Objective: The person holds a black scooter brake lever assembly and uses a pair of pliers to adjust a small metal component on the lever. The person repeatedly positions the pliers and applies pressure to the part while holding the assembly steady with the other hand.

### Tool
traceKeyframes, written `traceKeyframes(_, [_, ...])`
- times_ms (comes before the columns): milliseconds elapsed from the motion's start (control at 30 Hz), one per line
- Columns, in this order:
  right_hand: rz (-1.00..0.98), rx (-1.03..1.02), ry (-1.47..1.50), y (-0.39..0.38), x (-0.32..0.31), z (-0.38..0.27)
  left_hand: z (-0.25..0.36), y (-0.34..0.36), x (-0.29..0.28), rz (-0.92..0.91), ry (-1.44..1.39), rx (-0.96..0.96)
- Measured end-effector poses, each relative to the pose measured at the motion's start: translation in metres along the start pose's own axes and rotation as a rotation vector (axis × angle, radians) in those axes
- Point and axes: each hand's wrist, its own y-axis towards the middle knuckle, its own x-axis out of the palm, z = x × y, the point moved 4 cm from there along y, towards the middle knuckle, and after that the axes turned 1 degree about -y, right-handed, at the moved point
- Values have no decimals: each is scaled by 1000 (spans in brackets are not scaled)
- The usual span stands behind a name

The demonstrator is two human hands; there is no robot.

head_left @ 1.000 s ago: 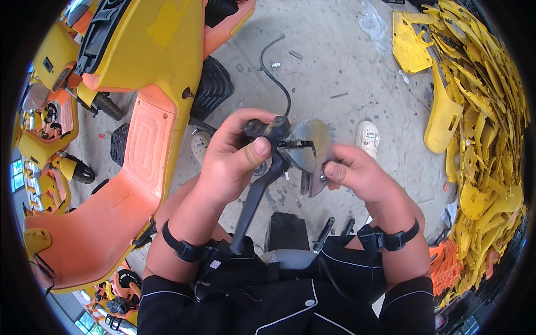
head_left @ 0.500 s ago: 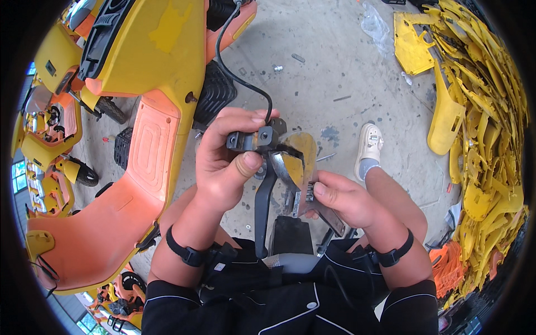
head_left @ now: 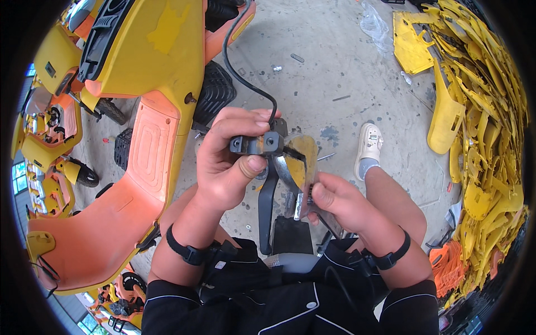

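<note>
My left hand (head_left: 228, 153) is closed around the black clamp end of a brake lever (head_left: 268, 209), its thumb pressing the block from below. The long lever blade hangs toward my lap. From the top of the block a black cable (head_left: 243, 81) runs up to the yellow and orange vehicle. My right hand (head_left: 343, 202) grips what looks like a worn metal adjustable wrench (head_left: 306, 159), thumb near its adjusting screw. The wrench head, with a yellowish sheen, is up against the right side of the lever block; whether its jaws grip anything is hidden.
The scooter-like vehicle body (head_left: 151, 131) stands close on my left, with more such vehicles behind it. Yellow plastic panels (head_left: 480, 134) are heaped at the right, near orange parts (head_left: 446, 268). A black pedal-like block (head_left: 291, 235) lies below the wrench. Small scraps dot the concrete floor.
The brake lever has turned slightly and shifted a little right in my left hand. The wrench has tilted, its handle swinging closer to upright, and my right fingers now cover its screw more.
</note>
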Motion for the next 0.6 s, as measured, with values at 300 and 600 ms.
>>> traceKeyframes(300, [-37, -1, 115, -3, 3, 7, 0, 1, 3, -6, 27, 1])
traceKeyframes(600, [71, -43, -84, -5, -7, -5, 5, 0, 11, 18, -135, -169])
